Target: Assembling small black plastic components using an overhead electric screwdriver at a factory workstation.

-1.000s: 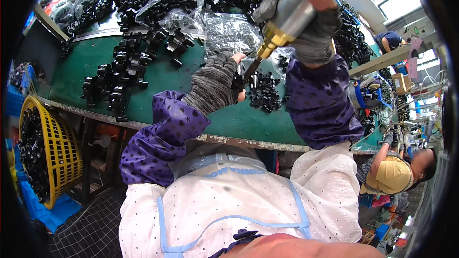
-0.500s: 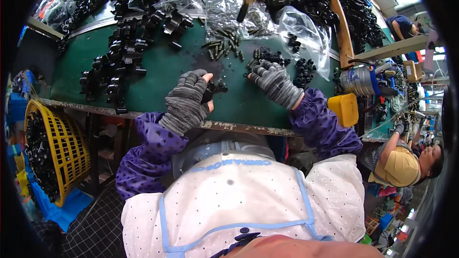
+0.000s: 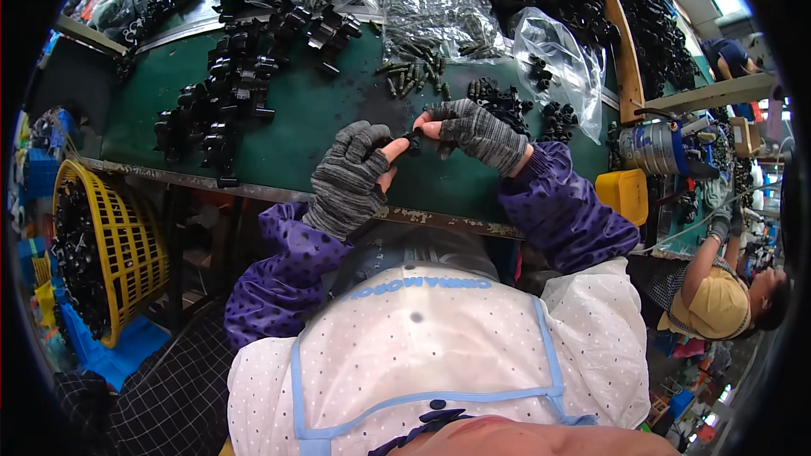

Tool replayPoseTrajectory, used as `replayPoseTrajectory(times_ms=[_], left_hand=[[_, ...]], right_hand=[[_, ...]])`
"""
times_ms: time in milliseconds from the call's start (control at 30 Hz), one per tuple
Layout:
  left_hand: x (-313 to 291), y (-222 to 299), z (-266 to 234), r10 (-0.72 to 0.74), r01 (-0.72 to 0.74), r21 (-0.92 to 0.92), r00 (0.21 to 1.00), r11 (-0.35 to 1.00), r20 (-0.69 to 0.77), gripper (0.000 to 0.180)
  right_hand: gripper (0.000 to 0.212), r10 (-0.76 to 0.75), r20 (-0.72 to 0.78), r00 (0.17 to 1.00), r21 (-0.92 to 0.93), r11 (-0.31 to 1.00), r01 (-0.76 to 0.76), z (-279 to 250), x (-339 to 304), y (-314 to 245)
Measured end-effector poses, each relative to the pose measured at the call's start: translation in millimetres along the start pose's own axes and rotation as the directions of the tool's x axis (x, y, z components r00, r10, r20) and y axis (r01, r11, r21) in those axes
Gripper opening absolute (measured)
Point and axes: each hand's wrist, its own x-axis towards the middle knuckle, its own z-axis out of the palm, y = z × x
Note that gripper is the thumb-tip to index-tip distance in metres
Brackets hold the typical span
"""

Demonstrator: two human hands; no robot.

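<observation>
Both hands wear grey knitted gloves with bare fingertips and meet over the green table (image 3: 296,148). My left hand (image 3: 348,179) pinches a small black plastic part (image 3: 414,143) between thumb and fingers. Opposite it, my right hand (image 3: 480,135) has its thumb and forefinger closed at the upper end of the same part; anything smaller between those fingertips is hidden. Beyond the hands lie a heap of dark metal pins (image 3: 416,72), a pile of small black pieces (image 3: 503,105) and several black caps (image 3: 559,121).
Black moulded parts (image 3: 241,76) form a row at left. Clear plastic bags (image 3: 443,13) lie behind the pins. A wooden board (image 3: 623,51), a metal can (image 3: 646,149) and a yellow tub (image 3: 623,195) stand right. A yellow basket (image 3: 127,245) is at lower left; a co-worker (image 3: 710,304) sits right.
My right hand has moved left from beside the small black pieces to the part at my left hand. The view has shifted, and the overhead tool is out of sight.
</observation>
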Motion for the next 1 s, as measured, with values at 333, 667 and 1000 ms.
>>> replayPoseTrajectory(times_ms=[333, 667, 1000], left_hand=[[3, 4, -2, 0.017, -0.016, 0.052, 1.0, 0.999, -0.019, 0.046], [4, 5, 0, 0.032, -0.031, 0.04, 0.999, 0.999, -0.044, 0.044], [-1, 6, -2, -0.004, 0.005, 0.019, 0.999, 1.0, -0.043, 0.049]], right_hand=[[0.015, -0.137, -0.119, 0.983, -0.322, 0.942, 0.092, 9, 19, -4], [0.026, -0.697, 0.127, 0.705, -0.843, 0.299, 0.447, 19, 4, 17], [0.042, -0.534, -0.062, 0.843, -0.808, 0.523, 0.271, -48, -37, -9]])
